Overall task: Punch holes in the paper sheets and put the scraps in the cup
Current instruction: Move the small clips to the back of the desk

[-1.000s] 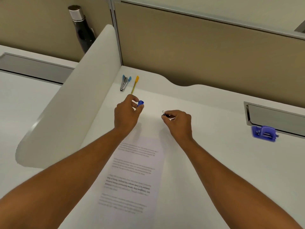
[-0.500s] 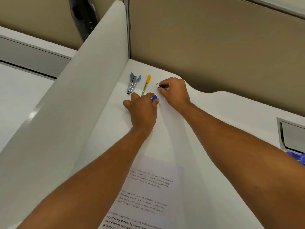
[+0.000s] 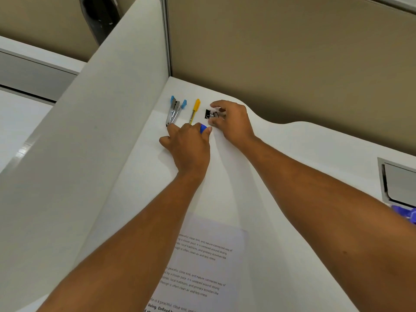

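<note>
A printed paper sheet (image 3: 209, 262) lies on the white desk (image 3: 304, 158) close to me, partly under my forearms. My left hand (image 3: 191, 147) reaches to the far corner and pinches a small blue clip (image 3: 203, 128) between thumb and fingers. My right hand (image 3: 234, 124) is beside it, fingertips on the wire handles of a black binder clip (image 3: 208, 114) that rests on the desk. A purple hole punch (image 3: 405, 213) shows at the right edge, half hidden by my right arm. No cup is in view.
A stapler with blue ends (image 3: 174, 111) and a yellow-capped pen (image 3: 194, 111) lie in the far corner, left of the black clip. A white curved divider (image 3: 90, 143) walls the left side, a tan partition (image 3: 292, 52) the back. A grey cable hatch (image 3: 398, 183) sits at right.
Both hands moved from mid-desk to the far corner by the pen and stapler. The black clip now rests on the desk under my right fingers. The view moved forward.
</note>
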The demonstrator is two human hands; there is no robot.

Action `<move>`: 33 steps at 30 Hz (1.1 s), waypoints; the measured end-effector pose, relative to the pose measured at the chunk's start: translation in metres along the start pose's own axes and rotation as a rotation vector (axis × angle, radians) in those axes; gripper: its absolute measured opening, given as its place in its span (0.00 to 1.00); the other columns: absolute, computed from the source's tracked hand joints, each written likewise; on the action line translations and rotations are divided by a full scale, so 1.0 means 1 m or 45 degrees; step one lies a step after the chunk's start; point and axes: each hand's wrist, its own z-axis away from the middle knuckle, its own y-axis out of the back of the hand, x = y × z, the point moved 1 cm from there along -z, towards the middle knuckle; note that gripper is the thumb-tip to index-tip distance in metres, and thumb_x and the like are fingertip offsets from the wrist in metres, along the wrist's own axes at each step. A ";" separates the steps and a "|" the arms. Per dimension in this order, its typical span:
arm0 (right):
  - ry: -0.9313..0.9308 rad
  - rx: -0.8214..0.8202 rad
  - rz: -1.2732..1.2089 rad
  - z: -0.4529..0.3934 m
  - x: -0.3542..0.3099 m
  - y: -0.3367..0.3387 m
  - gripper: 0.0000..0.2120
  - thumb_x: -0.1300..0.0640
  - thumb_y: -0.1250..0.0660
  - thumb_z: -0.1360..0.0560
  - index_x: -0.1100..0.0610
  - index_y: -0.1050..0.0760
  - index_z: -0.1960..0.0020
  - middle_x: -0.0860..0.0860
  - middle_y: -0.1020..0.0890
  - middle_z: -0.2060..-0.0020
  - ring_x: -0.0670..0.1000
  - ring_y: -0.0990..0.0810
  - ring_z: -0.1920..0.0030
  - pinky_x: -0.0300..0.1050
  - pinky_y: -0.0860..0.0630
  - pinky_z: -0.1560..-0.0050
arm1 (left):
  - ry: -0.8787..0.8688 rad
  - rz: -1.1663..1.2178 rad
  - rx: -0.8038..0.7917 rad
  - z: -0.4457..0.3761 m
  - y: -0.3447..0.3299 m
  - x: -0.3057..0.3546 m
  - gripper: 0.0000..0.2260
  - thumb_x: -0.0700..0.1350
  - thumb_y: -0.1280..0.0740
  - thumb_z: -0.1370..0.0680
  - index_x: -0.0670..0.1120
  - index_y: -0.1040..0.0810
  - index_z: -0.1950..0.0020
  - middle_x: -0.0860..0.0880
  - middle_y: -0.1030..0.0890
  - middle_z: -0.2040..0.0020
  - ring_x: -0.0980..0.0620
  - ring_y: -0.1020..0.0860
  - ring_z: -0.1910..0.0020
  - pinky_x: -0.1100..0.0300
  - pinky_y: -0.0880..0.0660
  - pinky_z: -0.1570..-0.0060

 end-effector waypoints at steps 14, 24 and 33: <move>-0.103 0.146 -0.092 0.007 0.005 -0.006 0.13 0.61 0.23 0.24 0.61 0.15 0.40 0.55 0.13 0.46 0.51 0.15 0.48 0.43 0.19 0.39 | -0.030 -0.054 0.006 -0.011 -0.007 -0.006 0.25 0.64 0.29 0.21 0.41 0.15 0.42 0.44 0.17 0.47 0.44 0.22 0.41 0.45 0.30 0.47; -0.238 0.267 -0.197 0.060 -0.003 0.015 0.14 0.61 0.25 0.22 0.58 0.17 0.38 0.49 0.16 0.41 0.46 0.19 0.46 0.32 0.23 0.42 | -0.384 0.184 0.021 0.057 0.050 -0.069 0.18 0.59 0.30 0.18 0.50 0.14 0.35 0.47 0.18 0.45 0.43 0.24 0.43 0.47 0.39 0.45; -0.417 0.200 -0.231 0.298 -0.006 0.032 0.08 0.62 0.28 0.21 0.59 0.16 0.42 0.51 0.14 0.47 0.52 0.15 0.50 0.32 0.21 0.47 | -0.915 0.217 -0.269 0.243 0.097 -0.180 0.24 0.58 0.37 0.15 0.43 0.22 0.25 0.41 0.27 0.21 0.39 0.33 0.19 0.35 0.37 0.21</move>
